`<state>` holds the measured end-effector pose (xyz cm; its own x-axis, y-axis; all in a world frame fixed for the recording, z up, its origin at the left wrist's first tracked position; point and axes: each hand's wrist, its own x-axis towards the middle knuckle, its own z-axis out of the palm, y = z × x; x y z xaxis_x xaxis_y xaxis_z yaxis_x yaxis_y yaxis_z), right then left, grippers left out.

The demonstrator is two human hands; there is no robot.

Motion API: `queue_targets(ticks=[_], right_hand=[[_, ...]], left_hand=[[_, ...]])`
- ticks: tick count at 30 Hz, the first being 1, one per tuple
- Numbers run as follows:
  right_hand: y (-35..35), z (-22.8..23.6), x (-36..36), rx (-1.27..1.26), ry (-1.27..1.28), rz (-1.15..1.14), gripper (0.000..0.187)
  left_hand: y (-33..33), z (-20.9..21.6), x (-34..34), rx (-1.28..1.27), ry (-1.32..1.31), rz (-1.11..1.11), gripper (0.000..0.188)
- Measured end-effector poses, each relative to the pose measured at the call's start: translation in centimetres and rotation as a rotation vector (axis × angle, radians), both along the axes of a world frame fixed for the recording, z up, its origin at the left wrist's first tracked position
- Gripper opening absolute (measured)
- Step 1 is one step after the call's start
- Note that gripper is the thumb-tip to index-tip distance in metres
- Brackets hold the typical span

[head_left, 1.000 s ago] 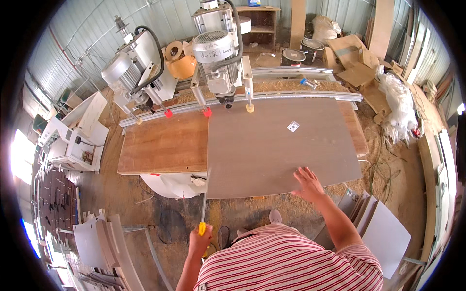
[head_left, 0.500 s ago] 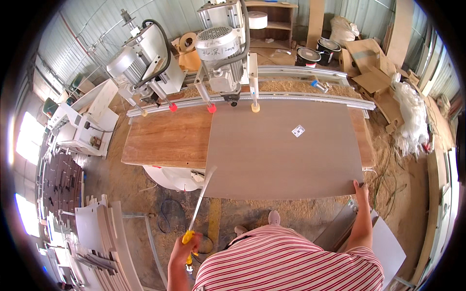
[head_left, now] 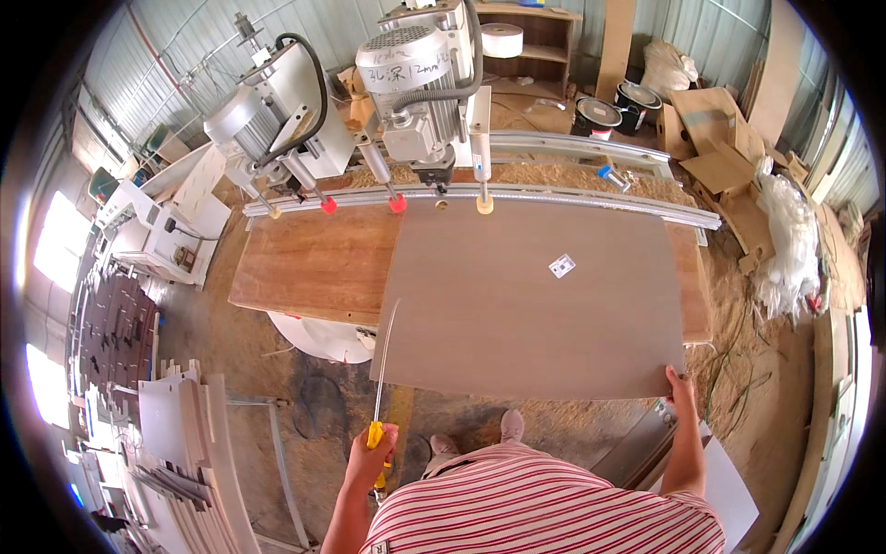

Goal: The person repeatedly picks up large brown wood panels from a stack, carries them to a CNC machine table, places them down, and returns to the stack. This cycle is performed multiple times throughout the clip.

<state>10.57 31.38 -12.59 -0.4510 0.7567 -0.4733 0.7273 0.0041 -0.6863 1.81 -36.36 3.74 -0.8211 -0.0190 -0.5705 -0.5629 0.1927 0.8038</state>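
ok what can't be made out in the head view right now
All in the head view:
Yellow tool: its grip is mostly covered by the left hand.
Brown board: its underside is hidden beneath the top face.
Right hand: whether its fingers curl under the board can't be told.
White label: its print is too small to read.
Larger machine: its top is cut off by the upper edge.

The right hand (head_left: pixel 681 386) had moved (it had lain spread on top) to grip the panel (head_left: pixel 535 314), which jutted farther past the tabletop's (head_left: pixel 314 263) front edge, near its right corner.
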Motion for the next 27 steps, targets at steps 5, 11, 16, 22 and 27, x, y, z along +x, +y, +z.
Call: queue_targets(ticks=[5, 11, 16, 22, 27], right_hand=[[-7.2, 0.0, -1.9, -0.024, -0.046, 0.034, 0.063], [-19.1, 1.0, -7.5, -0.103, -0.025, 0.163, 0.069], [-30.8, 2.8, -11.7, -0.095, 0.012, 0.230, 0.072], [-41.5, 1.9, -15.3, -0.038, 0.012, 0.328, 0.072], [-48.2, 0.9, -17.7, -0.085, 0.032, 0.333, 0.071]], left_hand=[[0.5, 0.0, -1.0, 0.005, -0.019, -0.084, 0.021], [-1.6, -0.5, -1.8, -0.011, 0.012, -0.206, 0.022], [-7.6, -1.3, -0.9, 0.010, -0.013, -0.169, 0.023], [-15.3, -2.1, 0.3, 0.080, -0.011, -0.100, 0.024], [-20.1, -2.5, 0.7, 0.118, -0.036, -0.069, 0.026]])
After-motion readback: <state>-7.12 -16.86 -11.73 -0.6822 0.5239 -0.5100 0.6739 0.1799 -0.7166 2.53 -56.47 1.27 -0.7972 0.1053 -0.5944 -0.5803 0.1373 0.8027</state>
